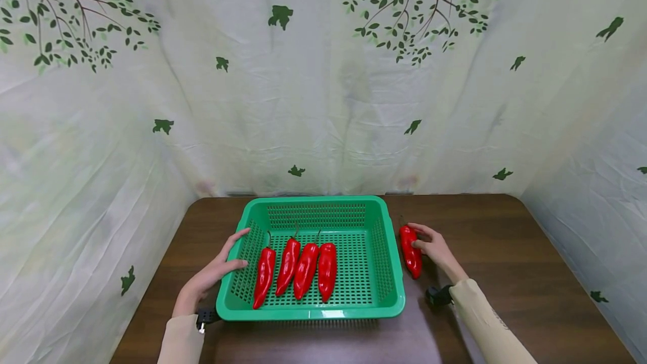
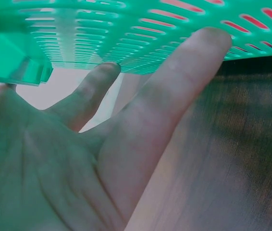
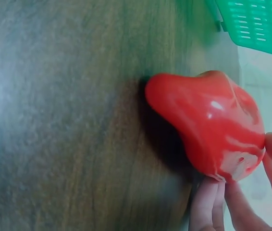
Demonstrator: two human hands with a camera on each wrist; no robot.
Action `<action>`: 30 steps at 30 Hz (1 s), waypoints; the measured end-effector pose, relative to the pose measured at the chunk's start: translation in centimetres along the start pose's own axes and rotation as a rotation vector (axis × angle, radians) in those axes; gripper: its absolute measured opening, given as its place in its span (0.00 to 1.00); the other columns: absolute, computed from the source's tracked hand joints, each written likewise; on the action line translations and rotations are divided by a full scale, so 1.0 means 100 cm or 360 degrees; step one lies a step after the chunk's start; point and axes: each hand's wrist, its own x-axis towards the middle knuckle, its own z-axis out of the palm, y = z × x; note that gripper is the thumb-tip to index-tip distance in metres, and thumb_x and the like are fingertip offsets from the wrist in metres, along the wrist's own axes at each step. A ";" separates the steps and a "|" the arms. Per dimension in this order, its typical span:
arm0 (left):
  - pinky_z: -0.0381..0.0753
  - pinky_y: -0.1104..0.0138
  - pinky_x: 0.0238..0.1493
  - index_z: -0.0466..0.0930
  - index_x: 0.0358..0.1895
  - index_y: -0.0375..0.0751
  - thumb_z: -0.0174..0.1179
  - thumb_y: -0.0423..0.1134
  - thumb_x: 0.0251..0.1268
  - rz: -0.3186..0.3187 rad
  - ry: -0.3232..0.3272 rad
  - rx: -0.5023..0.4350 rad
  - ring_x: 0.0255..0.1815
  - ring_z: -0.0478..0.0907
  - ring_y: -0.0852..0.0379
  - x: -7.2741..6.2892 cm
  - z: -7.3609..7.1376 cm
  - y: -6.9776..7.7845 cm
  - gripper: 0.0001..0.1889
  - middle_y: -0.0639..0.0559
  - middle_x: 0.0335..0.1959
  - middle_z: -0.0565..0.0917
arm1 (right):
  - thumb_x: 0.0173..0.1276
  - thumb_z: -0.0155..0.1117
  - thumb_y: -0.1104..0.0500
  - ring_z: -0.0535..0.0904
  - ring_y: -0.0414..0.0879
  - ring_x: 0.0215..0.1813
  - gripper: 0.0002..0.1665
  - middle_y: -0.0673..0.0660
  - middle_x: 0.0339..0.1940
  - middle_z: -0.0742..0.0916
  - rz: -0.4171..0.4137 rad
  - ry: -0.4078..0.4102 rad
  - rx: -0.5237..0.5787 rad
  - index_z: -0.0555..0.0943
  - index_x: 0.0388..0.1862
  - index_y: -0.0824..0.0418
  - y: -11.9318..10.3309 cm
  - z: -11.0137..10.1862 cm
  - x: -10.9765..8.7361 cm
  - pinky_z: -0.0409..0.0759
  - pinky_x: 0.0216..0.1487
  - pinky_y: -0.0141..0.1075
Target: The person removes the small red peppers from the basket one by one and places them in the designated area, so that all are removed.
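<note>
Fingers of the right hand pinch one red pepper near its upper end, thumb on one side; the pepper hangs or rests just left of them, outside the basket, and whether its lower tip touches the counter cannot be told. Well to their left is one green basket with slotted walls. Left-hand fingers reach in at its opposite side: the left hand is stretched out, thumb and forefinger spread apart, holding nothing, their tips at the left wall.

Between the two sets of fingers, in the basket, lie four other peppers, red too, making five in all. One lies nearest the left fingers, a little apart; the remaining three sit closer together toward the right. Behind the fingers come two pale sleeves, each with one black wrist device. Beyond them all hangs a pale cloth with two printed leafy branches.
</note>
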 end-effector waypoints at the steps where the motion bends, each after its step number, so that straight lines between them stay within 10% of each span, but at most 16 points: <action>1: 0.74 0.46 0.51 0.43 0.75 0.60 0.55 0.39 0.67 0.0001 0.0002 0.0000 0.68 0.50 0.30 0.000 0.000 0.000 0.39 0.39 0.72 0.44 | 0.68 0.52 0.68 0.68 0.67 0.61 0.29 0.72 0.65 0.69 -0.0001 0.0002 -0.0002 0.65 0.69 0.66 0.000 0.000 0.000 0.79 0.50 0.47; 30: 0.75 0.47 0.51 0.44 0.75 0.59 0.54 0.38 0.67 -0.0014 0.0002 0.0009 0.67 0.50 0.30 0.000 0.001 0.002 0.39 0.38 0.72 0.44 | 0.69 0.51 0.69 0.66 0.68 0.64 0.28 0.74 0.67 0.67 -0.0095 0.0065 0.0050 0.65 0.68 0.69 -0.011 -0.006 -0.006 0.72 0.57 0.57</action>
